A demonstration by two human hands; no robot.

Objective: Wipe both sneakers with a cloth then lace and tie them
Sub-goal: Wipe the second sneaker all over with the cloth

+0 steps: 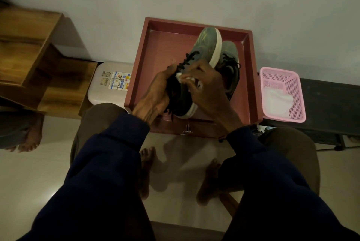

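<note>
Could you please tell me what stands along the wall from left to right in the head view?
Stepped brown wooden cabinet, cream plastic stool, maroon square tray, pink plastic mesh basket, black bench.

Dim, greenish indoor light.
Faint shadows spread on the glossy floor below the left hand and right hand; wide-angle bending curves the frame edges.

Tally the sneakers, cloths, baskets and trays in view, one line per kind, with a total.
Sneakers: 2
Cloths: 2
Basket: 1
Tray: 1
Total: 6
</note>
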